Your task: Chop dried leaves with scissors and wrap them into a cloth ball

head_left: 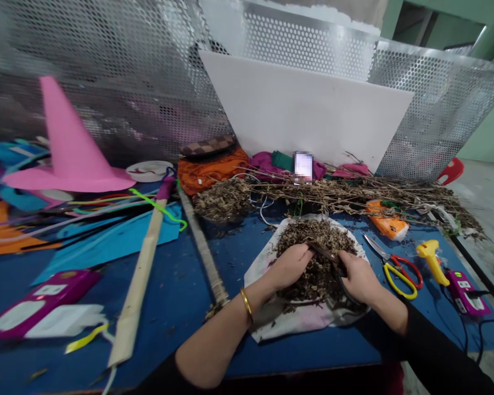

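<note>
Head: dark scissors (324, 252) (aslant, tips leftward)

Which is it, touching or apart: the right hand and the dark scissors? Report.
Touching. The head view shows the right hand wrapped around the handle end of the dark scissors.

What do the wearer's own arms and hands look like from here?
Both the left hand and the right hand are bare, with no gloves. A smooth, rounded gold-coloured bangle circles the left wrist; none shows on the right. The left sleeve and right sleeve are plain black, without visible markings.
</note>
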A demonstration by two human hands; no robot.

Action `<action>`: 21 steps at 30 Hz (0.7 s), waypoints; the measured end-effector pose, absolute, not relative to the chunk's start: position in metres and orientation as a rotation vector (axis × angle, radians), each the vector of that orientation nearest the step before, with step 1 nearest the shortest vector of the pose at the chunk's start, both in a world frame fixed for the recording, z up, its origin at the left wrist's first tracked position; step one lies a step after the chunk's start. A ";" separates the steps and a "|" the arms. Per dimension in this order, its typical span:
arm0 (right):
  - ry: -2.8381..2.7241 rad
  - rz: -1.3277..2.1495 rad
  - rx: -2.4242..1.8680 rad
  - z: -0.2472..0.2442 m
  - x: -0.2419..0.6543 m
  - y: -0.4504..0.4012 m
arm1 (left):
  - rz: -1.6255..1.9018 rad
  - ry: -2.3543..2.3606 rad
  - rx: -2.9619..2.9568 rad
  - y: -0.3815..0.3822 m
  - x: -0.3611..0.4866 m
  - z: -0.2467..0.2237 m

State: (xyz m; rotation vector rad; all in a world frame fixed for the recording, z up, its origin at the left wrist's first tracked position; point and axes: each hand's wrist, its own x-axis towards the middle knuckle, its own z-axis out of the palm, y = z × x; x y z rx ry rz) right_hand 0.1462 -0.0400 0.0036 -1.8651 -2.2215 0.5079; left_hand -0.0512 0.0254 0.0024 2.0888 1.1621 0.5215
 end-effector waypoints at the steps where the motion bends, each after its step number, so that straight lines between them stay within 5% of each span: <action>1: -2.222 0.505 -1.868 0.003 0.146 -0.040 | 0.522 1.153 2.084 0.025 -0.052 0.003; 21: -2.291 0.400 -1.934 0.000 0.142 -0.040 | 0.434 1.155 2.059 0.028 -0.052 0.006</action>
